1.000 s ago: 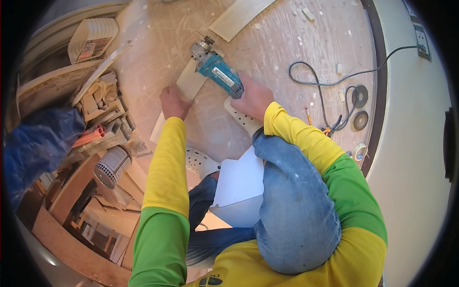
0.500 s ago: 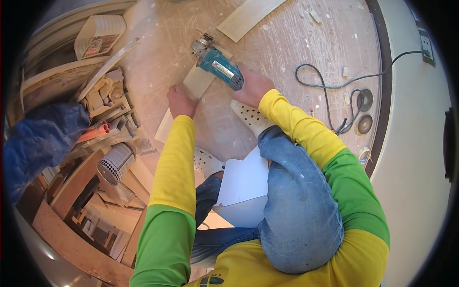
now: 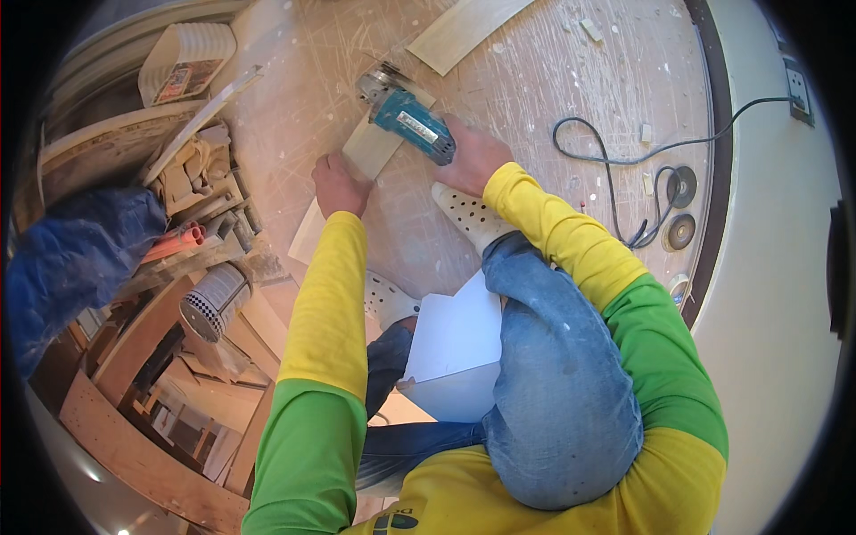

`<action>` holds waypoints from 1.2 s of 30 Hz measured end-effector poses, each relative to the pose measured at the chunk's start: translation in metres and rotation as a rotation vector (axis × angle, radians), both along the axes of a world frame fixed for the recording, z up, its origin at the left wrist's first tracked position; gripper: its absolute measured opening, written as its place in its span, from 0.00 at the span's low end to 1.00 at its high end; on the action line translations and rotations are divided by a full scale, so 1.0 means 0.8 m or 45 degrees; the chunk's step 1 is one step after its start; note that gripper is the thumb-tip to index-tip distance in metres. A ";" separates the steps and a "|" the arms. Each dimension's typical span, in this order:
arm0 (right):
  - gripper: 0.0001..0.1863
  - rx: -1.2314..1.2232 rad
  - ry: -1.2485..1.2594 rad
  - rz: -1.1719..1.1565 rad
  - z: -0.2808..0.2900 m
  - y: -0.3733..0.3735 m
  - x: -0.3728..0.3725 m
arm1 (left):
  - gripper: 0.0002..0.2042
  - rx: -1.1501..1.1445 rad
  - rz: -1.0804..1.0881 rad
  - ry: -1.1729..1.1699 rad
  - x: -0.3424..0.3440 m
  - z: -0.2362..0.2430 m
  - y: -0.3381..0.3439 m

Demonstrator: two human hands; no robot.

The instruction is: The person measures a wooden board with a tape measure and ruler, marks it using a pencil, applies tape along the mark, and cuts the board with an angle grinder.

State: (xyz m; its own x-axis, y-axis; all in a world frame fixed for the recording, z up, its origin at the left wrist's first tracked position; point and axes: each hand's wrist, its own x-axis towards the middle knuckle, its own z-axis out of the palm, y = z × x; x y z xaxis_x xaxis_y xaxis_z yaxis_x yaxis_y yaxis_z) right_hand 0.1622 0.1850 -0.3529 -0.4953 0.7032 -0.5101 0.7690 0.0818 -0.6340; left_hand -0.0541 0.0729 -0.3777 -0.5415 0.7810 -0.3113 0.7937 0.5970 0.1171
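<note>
My right hand (image 3: pixel 475 158) is wrapped round the rear of a teal angle grinder (image 3: pixel 412 123). The grinder's disc end points up and left, over the far part of a long beige plank (image 3: pixel 369 150) lying on the floor. My left hand (image 3: pixel 341 185) grips the plank at its left edge, partway along its length, nearer to me than the grinder. Some of its fingers are hidden from view. How deep the disc sits in the plank cannot be made out.
A second beige plank (image 3: pixel 464 34) lies beyond the grinder. A dark cord (image 3: pixel 615 162) runs from a wall socket (image 3: pixel 798 92) across the floor, near two round discs (image 3: pixel 680 230). Scrap wood, a bucket (image 3: pixel 214 303) and a blue sheet (image 3: pixel 85 259) crowd the left side. My shoes stand close by.
</note>
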 end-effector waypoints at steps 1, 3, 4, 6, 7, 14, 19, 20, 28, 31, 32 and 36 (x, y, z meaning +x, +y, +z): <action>0.35 -0.001 0.000 0.002 0.001 0.000 0.001 | 0.35 0.002 -0.002 0.002 -0.001 0.000 0.000; 0.34 -0.009 0.011 0.021 0.002 -0.003 0.006 | 0.34 0.004 0.001 0.004 -0.001 0.000 -0.001; 0.34 -0.008 0.010 0.022 0.002 -0.004 0.008 | 0.34 0.007 0.003 0.007 -0.001 -0.001 -0.001; 0.36 0.003 0.048 -0.015 0.002 -0.008 0.012 | 0.34 0.002 0.001 0.001 -0.001 -0.001 0.000; 0.36 0.002 0.047 -0.014 0.002 -0.010 0.014 | 0.34 -0.003 -0.002 -0.004 -0.001 -0.001 0.000; 0.38 -0.029 0.077 -0.043 0.006 -0.016 0.028 | 0.34 -0.004 -0.016 0.000 -0.005 -0.004 -0.001; 0.39 -0.041 0.120 -0.050 0.002 -0.022 0.042 | 0.35 -0.015 -0.010 -0.017 -0.004 -0.003 0.000; 0.39 -0.033 0.098 -0.047 0.000 -0.023 0.046 | 0.35 -0.014 -0.010 -0.021 -0.002 -0.003 0.001; 0.40 -0.145 0.017 -0.084 0.012 -0.032 0.063 | 0.38 -0.005 -0.019 -0.145 -0.012 -0.006 -0.001; 0.40 -0.154 0.153 -0.160 0.022 -0.035 0.072 | 0.39 -0.018 -0.051 -0.189 -0.025 -0.013 -0.002; 0.41 -0.184 0.177 -0.181 0.027 -0.035 0.072 | 0.39 -0.010 -0.044 -0.177 -0.026 -0.015 -0.006; 0.41 -0.234 0.364 -0.279 0.035 -0.041 0.071 | 0.36 0.382 -0.229 -0.177 0.022 -0.028 -0.043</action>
